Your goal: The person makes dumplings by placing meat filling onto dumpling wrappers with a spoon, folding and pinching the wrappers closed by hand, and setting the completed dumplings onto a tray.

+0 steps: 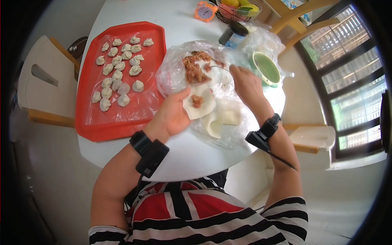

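Observation:
My left hand [173,112] holds a flat dough wrapper [204,109] with a small lump of meat filling [197,101] on it. In my right hand [247,83] is the handle of a thin metal utensil [220,68], its tip at the meat mixture [195,73]. That mixture lies on a clear plastic bag [171,61]. More wrappers [228,116] rest on plastic between and below my hands. On the left, a red tray [90,122] lined with plastic carries several folded dumplings [138,85].
A green strainer basket [266,68] and a dark-lidded jar [234,34] stand beyond my right hand. An orange clock [205,12] and a wire fruit basket [239,15] are at the back of the white table [179,159]. Chairs stand on both sides.

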`<act>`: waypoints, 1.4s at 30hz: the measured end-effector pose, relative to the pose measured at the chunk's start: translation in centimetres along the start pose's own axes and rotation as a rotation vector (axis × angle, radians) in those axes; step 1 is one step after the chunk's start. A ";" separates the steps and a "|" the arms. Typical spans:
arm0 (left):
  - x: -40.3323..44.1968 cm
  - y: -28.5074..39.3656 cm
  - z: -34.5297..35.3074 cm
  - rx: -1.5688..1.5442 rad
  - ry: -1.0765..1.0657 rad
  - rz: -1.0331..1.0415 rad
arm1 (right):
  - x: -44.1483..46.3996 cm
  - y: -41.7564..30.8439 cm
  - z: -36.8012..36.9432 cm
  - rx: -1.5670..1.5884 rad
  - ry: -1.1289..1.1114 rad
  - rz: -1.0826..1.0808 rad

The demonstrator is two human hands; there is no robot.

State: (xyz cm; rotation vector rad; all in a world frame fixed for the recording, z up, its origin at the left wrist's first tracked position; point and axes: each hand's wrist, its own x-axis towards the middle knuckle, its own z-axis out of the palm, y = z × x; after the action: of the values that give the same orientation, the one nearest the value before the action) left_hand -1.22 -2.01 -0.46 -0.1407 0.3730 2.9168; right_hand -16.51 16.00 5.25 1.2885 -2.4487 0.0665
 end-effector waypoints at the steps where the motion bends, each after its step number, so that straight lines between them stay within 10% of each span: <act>1: 0.0 0.0 0.0 -0.003 0.001 0.000 | 0.0 0.2 0.0 0.000 -0.003 -0.001; 15: 0.2 -0.1 -0.1 0.017 0.039 -0.009 | 0.2 1.8 1.8 0.293 -0.081 0.286; 31: 0.1 -0.1 -0.2 0.027 0.012 -0.018 | 0.8 1.9 3.3 0.376 0.094 0.136; 37: 0.0 -0.1 0.1 0.044 -0.009 0.000 | 0.9 2.7 0.5 0.900 -0.326 0.606; 42: 0.1 -0.1 0.1 0.040 0.009 0.002 | 0.9 3.0 2.3 0.653 0.052 0.329</act>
State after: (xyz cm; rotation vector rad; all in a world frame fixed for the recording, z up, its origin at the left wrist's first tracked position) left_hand -1.29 -1.92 -0.42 -0.1483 0.4325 2.9098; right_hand -20.02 16.53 3.83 1.0565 -2.6650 1.0410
